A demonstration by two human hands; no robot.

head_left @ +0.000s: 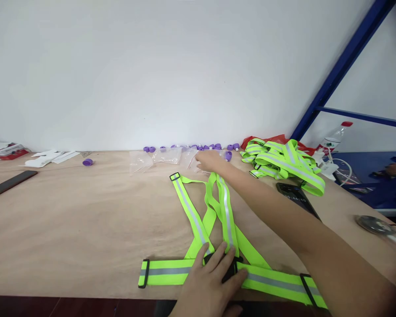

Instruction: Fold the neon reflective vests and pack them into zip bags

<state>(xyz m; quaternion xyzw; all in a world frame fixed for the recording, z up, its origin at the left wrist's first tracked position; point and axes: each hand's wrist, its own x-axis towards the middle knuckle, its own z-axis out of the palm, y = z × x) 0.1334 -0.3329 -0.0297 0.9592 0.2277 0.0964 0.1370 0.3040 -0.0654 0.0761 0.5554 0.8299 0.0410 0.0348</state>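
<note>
A neon-green reflective strap harness (193,212) with grey stripes and black buckles lies spread near the table's front edge. My left hand (209,281) rests on its black centre piece, fingers spread. My right hand (208,160) reaches far forward over the harness to clear plastic bags (168,155) by the wall; its fingers are bent at the edge of one bag, and whether they pinch it is too small to tell. Several small purple items (214,146) line the wall behind the bags.
A pile of green straps (280,160) on red plastic and a phone (295,198) lie at right, near a bottle (331,138) and blue metal frame (336,66). White papers (49,157), a purple piece (87,162) and a dark flat object (11,182) are at left.
</note>
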